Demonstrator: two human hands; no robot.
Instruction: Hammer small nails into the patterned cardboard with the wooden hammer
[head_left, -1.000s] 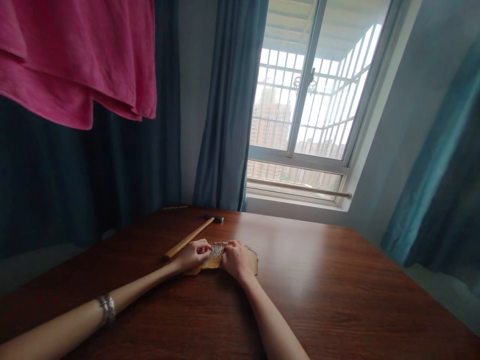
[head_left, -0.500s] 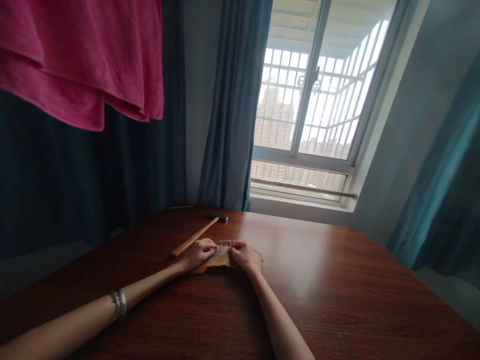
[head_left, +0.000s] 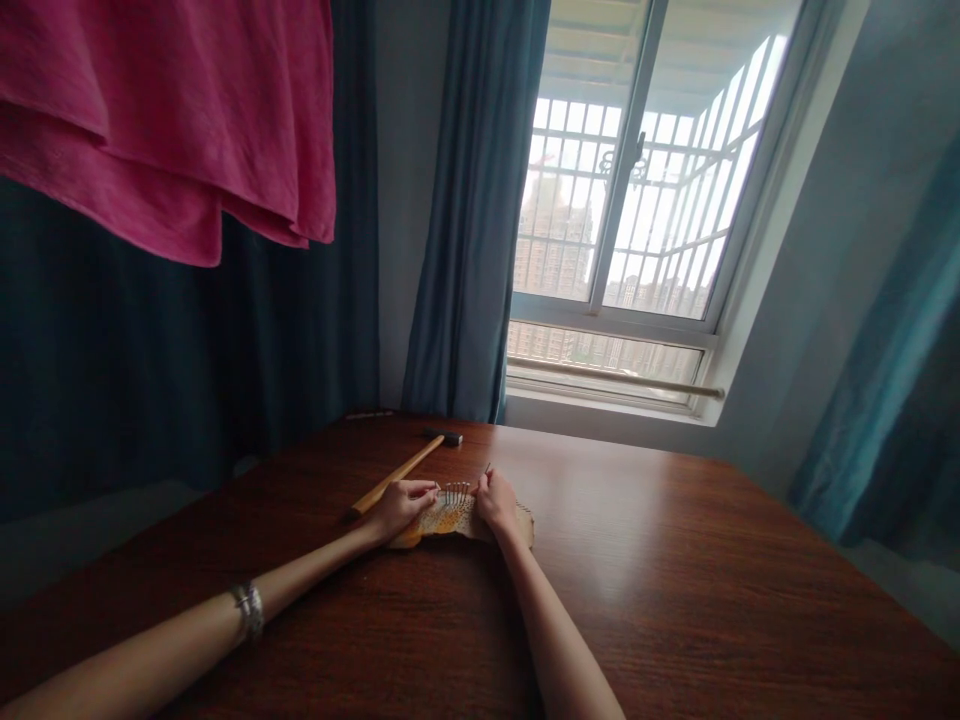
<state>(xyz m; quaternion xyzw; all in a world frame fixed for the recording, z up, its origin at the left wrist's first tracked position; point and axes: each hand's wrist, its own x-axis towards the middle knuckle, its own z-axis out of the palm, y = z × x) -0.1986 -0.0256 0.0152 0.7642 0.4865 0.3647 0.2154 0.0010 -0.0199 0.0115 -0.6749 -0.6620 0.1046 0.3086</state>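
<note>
A pale, yellowish-brown piece that looks like wood (head_left: 442, 519) lies on the table, its surface covered in small dots. Several nails (head_left: 456, 492) stand upright along its far part, in a row between my hands. My left hand (head_left: 405, 507) rests at its left side, thumb and fingers pinched together; a small light tip shows at the fingertips, too small to name. Over the right part is my right hand (head_left: 496, 498), closed, with a thin nail (head_left: 487, 468) sticking up from its fingers. More small spikes (head_left: 525, 508) line the right edge.
A hammer (head_left: 397, 476) with a wooden handle lies behind my left hand, its dark head away from me. The brown table (head_left: 660, 580) reaches to the window wall. Blue curtains (head_left: 457, 220) hang behind, and a pink cloth (head_left: 225, 130) hangs at upper left.
My right hand has moved slightly right and away from the row of nails, and a nail now sticks up from its fingers. My left hand stays at the left side.
</note>
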